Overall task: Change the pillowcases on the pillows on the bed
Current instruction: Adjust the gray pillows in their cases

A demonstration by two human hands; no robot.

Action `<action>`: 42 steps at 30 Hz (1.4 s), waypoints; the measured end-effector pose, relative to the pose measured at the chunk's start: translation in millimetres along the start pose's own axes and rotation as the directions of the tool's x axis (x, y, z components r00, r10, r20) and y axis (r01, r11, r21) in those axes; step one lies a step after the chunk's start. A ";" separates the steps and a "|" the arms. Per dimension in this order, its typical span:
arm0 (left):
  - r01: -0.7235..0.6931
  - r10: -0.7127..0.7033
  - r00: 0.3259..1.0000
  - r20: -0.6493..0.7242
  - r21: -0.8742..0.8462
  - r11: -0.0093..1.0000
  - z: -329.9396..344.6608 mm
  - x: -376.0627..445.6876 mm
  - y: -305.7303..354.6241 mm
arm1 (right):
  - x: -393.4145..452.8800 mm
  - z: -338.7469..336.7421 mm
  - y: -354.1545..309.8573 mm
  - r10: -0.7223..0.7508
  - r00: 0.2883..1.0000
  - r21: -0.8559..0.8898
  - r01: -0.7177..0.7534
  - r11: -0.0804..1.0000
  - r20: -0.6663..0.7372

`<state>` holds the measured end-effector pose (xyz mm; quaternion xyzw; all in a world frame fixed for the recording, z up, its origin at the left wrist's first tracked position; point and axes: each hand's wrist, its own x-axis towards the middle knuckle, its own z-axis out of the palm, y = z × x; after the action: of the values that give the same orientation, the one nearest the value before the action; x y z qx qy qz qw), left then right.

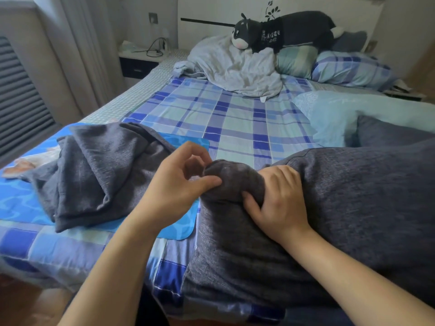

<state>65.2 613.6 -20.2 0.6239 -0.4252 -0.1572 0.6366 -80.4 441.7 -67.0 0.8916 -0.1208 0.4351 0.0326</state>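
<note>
At the far left of the frame a slatted grey panel (pixel 18 95) and pale curtains (pixel 70 50) stand beside the bed (pixel 235 118), which is covered in a blue plaid sheet. On the lower left part of the bed lies a bright blue patterned mat (pixel 21 201), and on it a loose dark grey pillowcase (pixel 94 175) sits crumpled and folded over itself, empty. In the upper left, past the bed's edge, a nightstand (pixel 138 60) carries a tangle of black cable.

At centre, the left hand (pixel 174 191) is held at the corner of a dark grey pillow (pixel 341 208); its thumb presses against the bunched corner of the grey cover and the other fingers (pixel 197 151) arch above it, loosely curled, so it looks like a pinch at the fabric's tip. Just to the right, the right hand (pixel 280 203) grips that same bunched corner, fingers wrapped over the top and thumb tucked underneath. The pillow fills the lower right of the frame, lying on the bed and reaching toward the person.

At upper centre a rumpled pale grey blanket (pixel 230 67) is heaped on the bed, with a black and white plush toy (pixel 282 31) resting on it and on the pillows behind. To the upper right lies a plaid pillow (pixel 350 69), and below it a light blue pillow (pixel 353 114) with another dark grey pillow (pixel 388 132) touching it.
</note>
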 end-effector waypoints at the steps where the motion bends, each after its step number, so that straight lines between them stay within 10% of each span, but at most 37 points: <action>1: 0.007 -0.007 1.000 -0.024 0.016 1.000 -2.0 0.2 -1.8 | 1.3 1.8 0.0 0.001 1.000 -0.008 -0.001 1.000 0.004; 10: 0.008 -0.031 0.988 -0.152 -0.151 0.989 12.6 1.3 2.8 | 0.3 8.9 1.8 0.008 1.000 -0.012 -0.008 1.000 0.009; 21: 0.110 -0.013 0.949 -0.314 0.294 0.950 24.6 12.2 0.3 | -2.9 7.1 -8.4 -0.035 0.999 -0.023 0.035 0.999 0.005; 26: -0.053 0.087 0.983 -0.162 0.204 0.978 10.5 -0.3 2.3 | 0.6 8.8 -0.9 0.013 1.000 -0.032 -0.013 0.999 0.013; 30: -0.207 0.270 0.962 -0.048 0.521 0.828 -6.7 -3.0 -6.7 | 8.7 18.7 0.9 0.028 0.999 -0.065 -0.026 0.998 0.030; 42: 0.252 -0.122 0.968 -0.221 0.829 0.499 18.2 5.2 9.5 | 3.3 19.6 -8.1 0.002 1.000 -0.087 0.000 0.996 0.031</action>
<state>51.7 599.5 -12.1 0.9061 -0.3339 0.0448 0.2558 -61.5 445.7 -76.2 0.8961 -0.1405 0.4154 0.0691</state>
